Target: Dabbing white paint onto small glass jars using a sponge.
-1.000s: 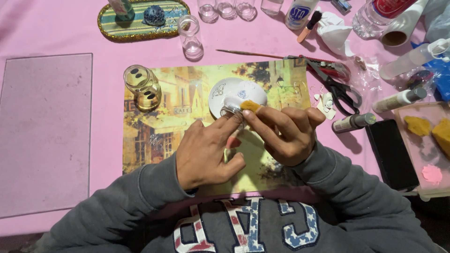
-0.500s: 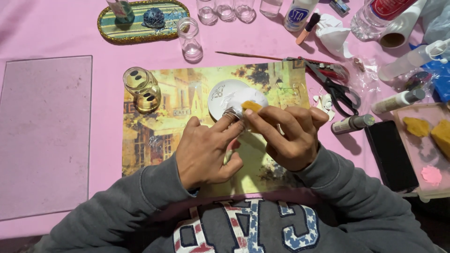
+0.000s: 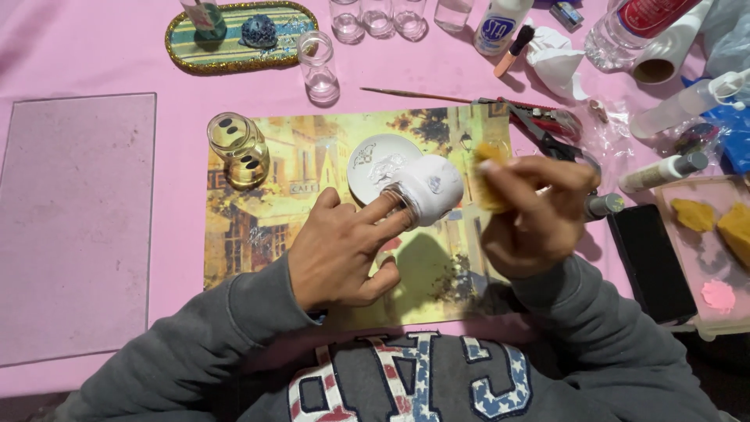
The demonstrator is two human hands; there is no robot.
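Pink desk (image 3: pixel 94 47), cluttered. Far left: glass sheet (image 3: pixel 74 227) lying flat. Next, amber jar (image 3: pixel 238 150) on printed mat (image 3: pixel 258 234). Mid-mat: left hand (image 3: pixel 344 250), fingers closed round neck of white jar (image 3: pixel 430 187), jar tipped on side, mouth toward palm, just over white lid (image 3: pixel 375 160). Right hand (image 3: pixel 539 215) close beside jar, fingers pinched on yellow sponge (image 3: pixel 491 176), sponge near jar base, seemingly not touching. Step, by judgement: dabbing colour onto jar. Next dab calls for steady jar, light touch. Far right: tray (image 3: pixel 707 258) with more sponges.
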